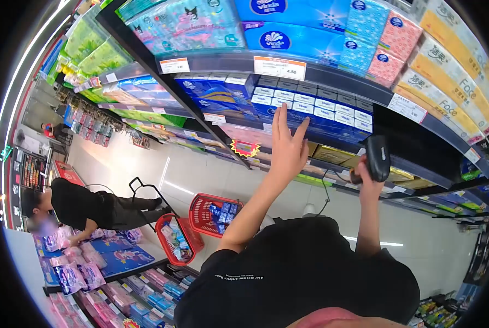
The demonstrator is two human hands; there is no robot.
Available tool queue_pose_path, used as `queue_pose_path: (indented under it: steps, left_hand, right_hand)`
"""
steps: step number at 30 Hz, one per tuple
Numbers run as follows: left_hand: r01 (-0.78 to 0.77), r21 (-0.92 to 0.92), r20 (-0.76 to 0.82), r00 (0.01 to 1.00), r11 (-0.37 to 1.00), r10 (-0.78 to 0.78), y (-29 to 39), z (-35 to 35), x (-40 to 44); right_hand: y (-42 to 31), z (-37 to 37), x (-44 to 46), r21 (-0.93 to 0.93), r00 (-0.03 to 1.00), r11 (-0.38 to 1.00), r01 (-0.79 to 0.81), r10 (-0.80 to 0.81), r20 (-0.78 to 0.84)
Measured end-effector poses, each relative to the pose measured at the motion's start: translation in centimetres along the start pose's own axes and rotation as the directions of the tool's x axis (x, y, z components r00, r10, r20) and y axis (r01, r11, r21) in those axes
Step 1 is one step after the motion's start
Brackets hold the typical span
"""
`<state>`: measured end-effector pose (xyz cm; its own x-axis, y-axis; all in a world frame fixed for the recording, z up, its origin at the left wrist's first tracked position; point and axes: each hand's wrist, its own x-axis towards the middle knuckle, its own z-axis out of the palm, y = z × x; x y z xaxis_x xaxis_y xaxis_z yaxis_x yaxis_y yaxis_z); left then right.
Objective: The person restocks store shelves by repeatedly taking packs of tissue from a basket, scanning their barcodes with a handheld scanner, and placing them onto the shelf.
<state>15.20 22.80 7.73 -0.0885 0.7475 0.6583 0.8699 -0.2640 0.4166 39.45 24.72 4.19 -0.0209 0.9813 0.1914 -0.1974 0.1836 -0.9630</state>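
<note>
My left hand (pixel 289 143) reaches up to a shelf with its fingers stretched out. Its fingertips are at the front of a block of small blue-and-white tissue packs (pixel 313 106), stacked in rows; whether they press on the packs I cannot tell. In my right hand (pixel 368 177) is a black handheld barcode scanner (pixel 378 158), gripped by its handle and held just in front of the shelf, right of the packs. A thin dark cable (pixel 326 194) hangs between my two arms.
Larger Vinda tissue packs (pixel 294 38) and yellow Face tissue packs (pixel 447 82) fill the shelf above, with price tags (pixel 280 68) along its edge. Red shopping baskets (pixel 196 210) holding packs stand on the floor to the left. Beyond them another person (pixel 91 205) bends over a display.
</note>
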Motion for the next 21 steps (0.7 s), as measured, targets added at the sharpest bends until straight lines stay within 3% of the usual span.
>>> queue_pose_path:
  steps: [4,6,8,9,11,12,14,15,16,18,19,21]
  left_hand:
    - [0.096,-0.144,-0.035,0.994,0.985,-0.102,0.2,-1.4,-1.2]
    - [0.141,-0.205,-0.005,0.989,0.968,-0.145,-0.9,-1.3,-3.3]
    - [0.431,-0.572,0.353,0.897,0.698,-0.265,-2.2,-1.0,-5.8]
    - [0.43,-0.573,0.352,0.898,0.697,-0.264,-2.6,-1.0,-7.0]
    - [0.607,-0.647,0.587,0.783,0.461,-0.206,-2.6,-1.2,-9.7]
    - [0.615,-0.646,0.593,0.778,0.453,-0.21,-2.1,-1.8,-10.9]
    - [0.628,-0.764,0.62,0.778,0.151,-0.102,-0.8,-3.2,-12.5]
    - [0.552,-0.819,0.553,0.832,0.154,-0.045,0.0,-4.2,-12.3]
    - [0.554,-0.82,0.554,0.831,0.145,-0.047,0.5,-4.5,-12.6]
    - [0.534,-0.698,0.519,0.836,0.477,-0.177,0.9,-5.1,-13.0]
    - [0.536,-0.668,0.571,0.814,0.516,-0.106,0.8,-5.1,-12.9]
    - [0.572,-0.672,0.561,0.808,0.471,-0.18,1.0,-4.8,-13.9]
  right_hand:
    - [-0.1,1.6,-2.7,-0.088,0.988,0.994,-0.059,0.071,0.138]
    - [0.2,2.6,-3.7,-0.146,0.934,0.977,-0.156,0.194,0.3]
    - [0.6,3.9,-4.7,-0.13,0.915,0.981,-0.146,0.184,0.36]
    - [0.9,4.4,-5.2,-0.112,0.89,0.983,-0.144,0.178,0.42]
    - [1.9,4.9,-6.3,-0.144,0.854,0.968,-0.205,0.249,0.457]
    - [2.4,5.4,-6.9,-0.141,0.848,0.969,-0.204,0.247,0.469]
    - [0.7,7.3,-7.7,-0.201,0.81,0.972,-0.121,0.214,0.546]
    - [1.0,7.9,-8.4,-0.203,0.839,0.977,-0.058,0.158,0.521]
    - [0.8,8.4,-9.2,-0.248,0.809,0.958,-0.141,0.256,0.529]
    - [-0.4,10.2,-9.6,-0.335,0.814,0.919,0.205,0.03,0.58]
    - [0.0,10.3,-9.6,-0.361,0.768,0.877,0.316,-0.013,0.641]
    - [-0.7,10.9,-9.3,-0.351,0.761,0.891,0.288,0.01,0.649]
